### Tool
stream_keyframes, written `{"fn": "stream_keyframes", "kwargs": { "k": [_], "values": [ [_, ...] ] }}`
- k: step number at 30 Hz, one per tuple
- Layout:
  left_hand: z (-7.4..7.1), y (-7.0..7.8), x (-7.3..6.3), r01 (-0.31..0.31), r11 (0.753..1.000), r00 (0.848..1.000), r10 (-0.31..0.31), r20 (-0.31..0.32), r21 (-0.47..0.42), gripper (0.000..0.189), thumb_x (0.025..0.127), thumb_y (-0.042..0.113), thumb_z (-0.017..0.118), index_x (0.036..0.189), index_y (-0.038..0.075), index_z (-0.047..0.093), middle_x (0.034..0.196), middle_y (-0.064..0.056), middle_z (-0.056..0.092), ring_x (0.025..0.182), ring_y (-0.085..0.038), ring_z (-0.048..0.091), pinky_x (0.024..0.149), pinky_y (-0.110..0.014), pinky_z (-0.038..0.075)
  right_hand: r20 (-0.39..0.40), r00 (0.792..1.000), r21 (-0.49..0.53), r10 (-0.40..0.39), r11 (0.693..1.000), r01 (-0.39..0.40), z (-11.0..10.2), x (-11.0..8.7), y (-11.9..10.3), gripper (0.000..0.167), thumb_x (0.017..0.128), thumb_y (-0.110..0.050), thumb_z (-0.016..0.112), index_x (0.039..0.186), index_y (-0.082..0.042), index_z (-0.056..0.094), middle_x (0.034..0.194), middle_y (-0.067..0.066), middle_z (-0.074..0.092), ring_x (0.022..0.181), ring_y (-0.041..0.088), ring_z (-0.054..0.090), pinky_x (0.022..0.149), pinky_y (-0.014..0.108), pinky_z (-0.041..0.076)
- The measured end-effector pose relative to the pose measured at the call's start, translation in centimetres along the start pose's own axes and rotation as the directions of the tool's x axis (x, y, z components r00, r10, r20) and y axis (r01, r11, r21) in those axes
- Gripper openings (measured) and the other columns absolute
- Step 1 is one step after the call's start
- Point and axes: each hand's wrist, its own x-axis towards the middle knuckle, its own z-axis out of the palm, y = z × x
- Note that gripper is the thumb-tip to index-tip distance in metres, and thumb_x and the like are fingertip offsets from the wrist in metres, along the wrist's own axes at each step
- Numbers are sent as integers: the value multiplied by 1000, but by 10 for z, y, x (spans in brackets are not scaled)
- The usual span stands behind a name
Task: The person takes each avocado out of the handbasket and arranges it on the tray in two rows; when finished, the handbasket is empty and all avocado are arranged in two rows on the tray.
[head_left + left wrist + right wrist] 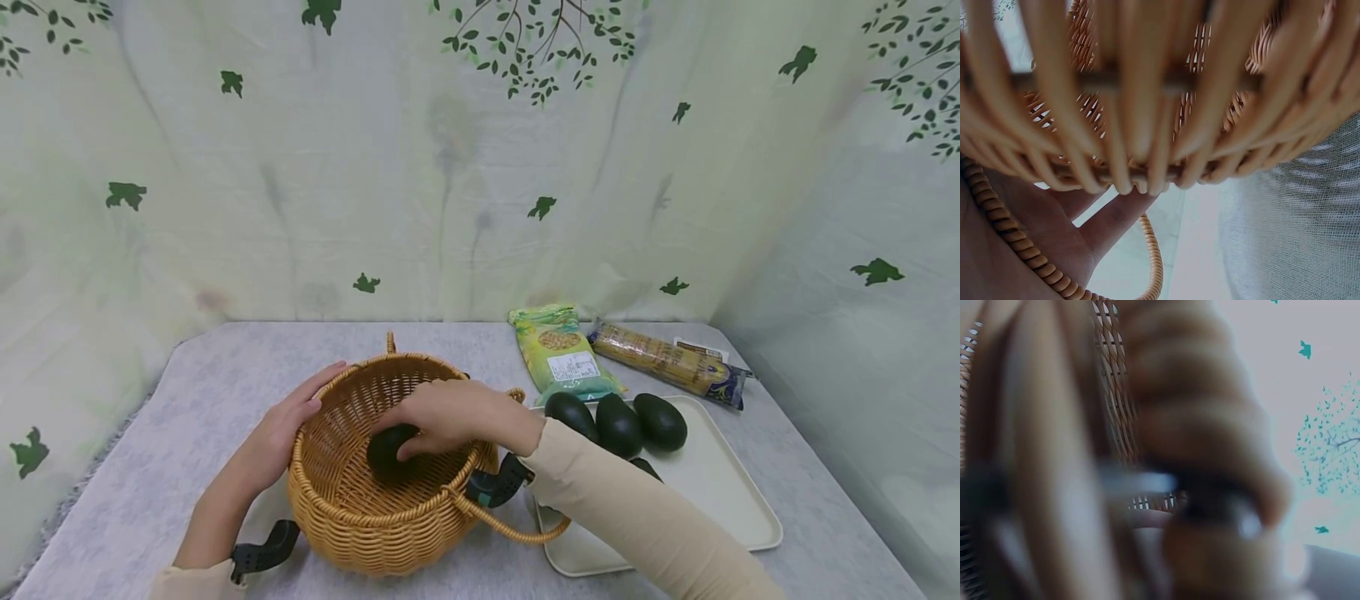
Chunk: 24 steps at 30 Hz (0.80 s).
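Observation:
A round wicker basket [382, 550] stands tilted a little toward me, its inside in sight. At its left side my left hand [281, 433] rests with extended fingers against the rim and wall. The left wrist view has that hand [1054, 219] close against the woven slats, a wicker handle [1019, 244] crossing the palm. My right hand [450, 417] reaches over the right rim and grips a dark avocado [386, 450] low inside the basket. Basket weave, blurred and near, hides most of the right hand in the right wrist view.
Right of the basket lies a cream tray [720, 492] with several avocados [618, 425], partly covered by my right sleeve. Behind it are a green-yellow food bag [562, 354] and a long pack of noodles [663, 358]. A handle loop [517, 533] sticks out over the tray's edge.

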Motion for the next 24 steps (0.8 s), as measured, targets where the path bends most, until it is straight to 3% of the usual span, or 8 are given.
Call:
{"fn": "stream_keyframes", "kwargs": {
  "k": [4, 10, 13, 17, 24],
  "values": [
    [1, -1, 1, 2, 1000, 1000, -2, 5, -15, 52, 114, 30, 23, 164, 14, 30, 168, -19, 27, 146, -53, 29, 103, -73, 38, -72, 996, 88, -47, 995, 54, -1, -5, 3, 47, 101, -36, 67, 146, -25, 60, 127, -8, 71, 96, -1, 66, 82, 18, 51],
    [3, -1, 1, -3, 1000, 1000, 3, 8, 4, 51, 114, 29, 24, 163, 17, 31, 167, -18, 28, 146, -50, 34, 103, -69, 40, -208, 974, 239, -90, 961, 140, -4, -15, 8, 41, 100, -32, 69, 137, -18, 60, 120, -5, 71, 85, -1, 64, 79, 15, 49],
    [2, 0, 1, -1, 1000, 1000, 1, 7, 11, 51, 114, 28, 24, 163, 17, 31, 167, -17, 30, 145, -49, 35, 103, -68, 41, -258, 962, 298, -88, 940, 166, -6, -22, 10, 39, 101, -29, 68, 138, -18, 59, 123, -2, 70, 91, 1, 65, 82, 17, 50],
    [2, -1, 2, 16, 1000, 1000, -16, 3, 19, 52, 114, 31, 22, 164, 18, 30, 167, -16, 30, 144, -48, 36, 102, -67, 42, -296, 953, 404, -67, 895, 189, -10, -33, 12, 40, 103, -22, 65, 141, -17, 58, 132, 2, 66, 107, 3, 65, 90, 20, 53],
    [0, -3, 3, -6, 999, 1000, 6, -3, 53, 50, 114, 27, 25, 163, 18, 33, 167, -17, 30, 144, -48, 37, 104, -57, 44, -363, 932, 542, -8, 811, 219, -16, -58, 16, 42, 104, -18, 63, 144, -10, 52, 131, 8, 67, 107, 6, 69, 90, 25, 56]
  ]
}}
